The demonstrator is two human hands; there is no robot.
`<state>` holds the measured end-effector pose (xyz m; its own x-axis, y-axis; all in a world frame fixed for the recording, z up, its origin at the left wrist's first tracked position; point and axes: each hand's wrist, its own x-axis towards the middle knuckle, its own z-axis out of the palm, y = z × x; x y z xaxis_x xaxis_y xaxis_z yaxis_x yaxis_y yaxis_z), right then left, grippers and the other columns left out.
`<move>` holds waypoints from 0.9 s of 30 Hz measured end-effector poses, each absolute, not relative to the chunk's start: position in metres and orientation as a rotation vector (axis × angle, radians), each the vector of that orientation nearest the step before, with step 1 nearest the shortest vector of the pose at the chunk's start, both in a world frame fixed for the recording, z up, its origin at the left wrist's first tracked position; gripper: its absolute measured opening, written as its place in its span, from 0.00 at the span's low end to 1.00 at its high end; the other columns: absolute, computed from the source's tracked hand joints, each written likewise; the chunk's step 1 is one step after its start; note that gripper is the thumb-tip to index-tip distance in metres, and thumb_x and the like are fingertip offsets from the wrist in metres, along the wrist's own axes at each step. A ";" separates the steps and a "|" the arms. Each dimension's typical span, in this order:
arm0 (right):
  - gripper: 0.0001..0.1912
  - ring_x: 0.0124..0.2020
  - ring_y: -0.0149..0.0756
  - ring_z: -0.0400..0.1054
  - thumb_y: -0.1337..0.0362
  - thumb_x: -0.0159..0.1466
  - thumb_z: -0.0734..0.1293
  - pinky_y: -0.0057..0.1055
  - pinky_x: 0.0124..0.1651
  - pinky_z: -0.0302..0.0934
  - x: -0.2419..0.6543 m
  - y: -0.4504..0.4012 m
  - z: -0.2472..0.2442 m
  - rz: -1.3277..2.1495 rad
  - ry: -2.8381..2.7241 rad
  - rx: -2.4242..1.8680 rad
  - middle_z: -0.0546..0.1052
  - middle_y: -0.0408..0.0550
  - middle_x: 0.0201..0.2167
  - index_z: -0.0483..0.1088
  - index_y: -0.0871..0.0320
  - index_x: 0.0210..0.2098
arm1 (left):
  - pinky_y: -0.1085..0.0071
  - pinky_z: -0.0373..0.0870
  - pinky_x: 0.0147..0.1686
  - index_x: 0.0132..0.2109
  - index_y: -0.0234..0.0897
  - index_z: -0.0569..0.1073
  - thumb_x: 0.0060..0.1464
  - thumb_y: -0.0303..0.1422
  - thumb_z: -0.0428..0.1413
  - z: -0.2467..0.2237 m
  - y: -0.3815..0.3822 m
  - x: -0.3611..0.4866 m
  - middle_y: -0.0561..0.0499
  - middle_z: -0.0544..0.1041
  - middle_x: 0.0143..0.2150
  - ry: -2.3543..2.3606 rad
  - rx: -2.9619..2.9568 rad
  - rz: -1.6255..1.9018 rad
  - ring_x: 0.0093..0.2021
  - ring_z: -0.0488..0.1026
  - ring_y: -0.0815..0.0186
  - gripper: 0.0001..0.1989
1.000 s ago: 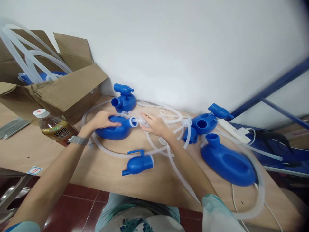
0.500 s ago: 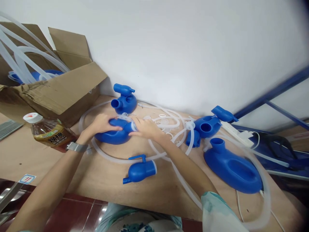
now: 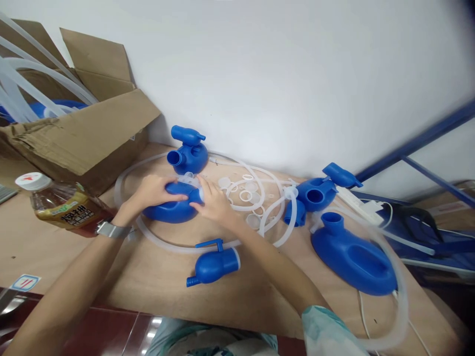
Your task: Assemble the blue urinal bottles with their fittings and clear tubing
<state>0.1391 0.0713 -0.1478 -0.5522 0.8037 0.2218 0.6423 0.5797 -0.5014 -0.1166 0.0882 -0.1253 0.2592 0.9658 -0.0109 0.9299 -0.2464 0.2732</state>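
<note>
Between my hands a blue bottle (image 3: 171,211) lies on its side on the wooden table. My left hand (image 3: 154,190) grips its body from the left. Wrapped round the bottle's mouth at the right is my right hand (image 3: 213,199), with a whitish cap or ring partly hidden under the fingers. Clear plastic pieces (image 3: 188,178) sit just behind the bottle. Nearer the front edge lies a blue spouted part (image 3: 214,265) with a white rim, touched by neither hand.
An open cardboard box (image 3: 79,143) with tubes and a brown drink bottle (image 3: 70,205) stand at the left. More blue bottles (image 3: 352,259) are at the back and right. Clear rings (image 3: 245,196) and looped tubing (image 3: 163,243) spread across the table (image 3: 156,291).
The view has shifted slightly. My right hand has turned a little at the bottle's mouth, its fingers more upright. My left hand keeps its hold.
</note>
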 end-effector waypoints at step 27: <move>0.36 0.61 0.46 0.70 0.41 0.76 0.58 0.42 0.61 0.69 0.151 0.076 -0.119 0.395 -2.661 -1.160 0.68 0.55 0.66 0.55 0.45 0.78 | 0.67 0.57 0.32 0.33 0.41 0.81 0.57 0.64 0.52 -0.100 0.110 -0.105 0.47 0.80 0.32 1.556 2.092 0.030 0.32 0.74 0.59 0.32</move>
<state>0.1514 0.0762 -0.1194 -0.6674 0.7397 0.0856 0.6829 0.6539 -0.3258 -0.1048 0.1099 -0.0997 0.3374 0.8967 -0.2866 0.8848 -0.1981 0.4217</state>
